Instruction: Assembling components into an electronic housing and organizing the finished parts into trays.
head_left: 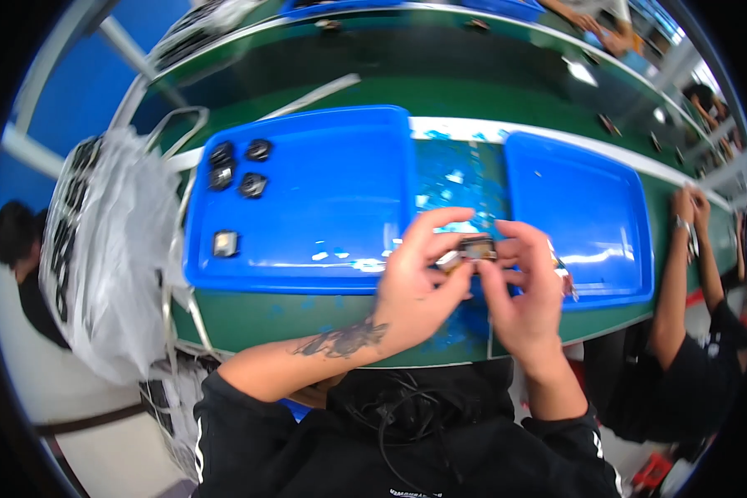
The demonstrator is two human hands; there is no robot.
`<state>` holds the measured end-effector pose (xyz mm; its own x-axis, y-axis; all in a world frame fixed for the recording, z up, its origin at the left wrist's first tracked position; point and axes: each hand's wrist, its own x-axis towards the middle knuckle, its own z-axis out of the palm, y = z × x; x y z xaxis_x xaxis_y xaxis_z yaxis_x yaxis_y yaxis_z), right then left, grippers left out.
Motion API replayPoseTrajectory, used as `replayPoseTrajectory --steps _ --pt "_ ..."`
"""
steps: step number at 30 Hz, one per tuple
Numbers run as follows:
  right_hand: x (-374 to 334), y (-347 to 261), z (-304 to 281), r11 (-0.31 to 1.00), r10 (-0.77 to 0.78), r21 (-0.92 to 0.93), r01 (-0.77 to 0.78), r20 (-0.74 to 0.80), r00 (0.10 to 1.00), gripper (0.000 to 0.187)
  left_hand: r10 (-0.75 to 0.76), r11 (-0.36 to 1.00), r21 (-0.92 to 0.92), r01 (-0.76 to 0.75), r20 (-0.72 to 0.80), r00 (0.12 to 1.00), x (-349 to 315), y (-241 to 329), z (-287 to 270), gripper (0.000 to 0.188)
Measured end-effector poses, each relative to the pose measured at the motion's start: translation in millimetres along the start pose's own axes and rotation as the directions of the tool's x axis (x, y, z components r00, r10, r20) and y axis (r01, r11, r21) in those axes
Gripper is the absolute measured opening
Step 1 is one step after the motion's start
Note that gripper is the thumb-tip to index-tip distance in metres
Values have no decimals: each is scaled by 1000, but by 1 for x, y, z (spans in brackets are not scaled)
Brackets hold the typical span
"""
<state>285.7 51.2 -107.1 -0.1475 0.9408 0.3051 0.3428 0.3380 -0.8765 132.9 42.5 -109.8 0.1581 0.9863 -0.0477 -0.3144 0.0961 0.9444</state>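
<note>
Between my two hands is a small dark box-shaped part (pixel 476 247) with a lighter face, too blurred to name more exactly. My left hand (pixel 419 286) pinches it from the left, thumb and fingers bent around it. From the other side my right hand (pixel 524 290) grips it with thumb and curled fingers. Both hands are over the strip of table between two blue trays. The left blue tray (pixel 307 207) holds several small black wrapped pieces (pixel 253 185) at its far left and one silver-faced square piece (pixel 225 244) nearer me.
Another blue tray (pixel 598 199) lies to the right, with small reddish bits (pixel 563 278) beside my right hand. Blue scraps litter the green table (pixel 448 178). White plastic bags (pixel 124 257) hang at the left. A co-worker's arms (pixel 679 266) reach in at the right.
</note>
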Motion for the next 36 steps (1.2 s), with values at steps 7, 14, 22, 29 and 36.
replayPoseTrajectory --steps 7,14,22,29,36 --pt "148 46 -42 989 142 1 -146 235 962 41 384 168 939 -299 218 897 -5 61 -87 34" --pt "265 130 -8 821 138 -567 -63 90 986 58 407 -428 881 205 -15 913 -76 71 -196 34" --pt "255 131 -55 850 278 -486 -205 82 957 60 174 569 822 15 -138 975 -33 70 -160 15" --pt "175 61 -118 903 22 -394 173 442 897 17 16 994 -110 -23 -61 998 21 72 -79 13" --pt "59 38 -143 774 148 -597 212 496 856 16 -172 975 -126 182 90 981 47 44 -36 18"
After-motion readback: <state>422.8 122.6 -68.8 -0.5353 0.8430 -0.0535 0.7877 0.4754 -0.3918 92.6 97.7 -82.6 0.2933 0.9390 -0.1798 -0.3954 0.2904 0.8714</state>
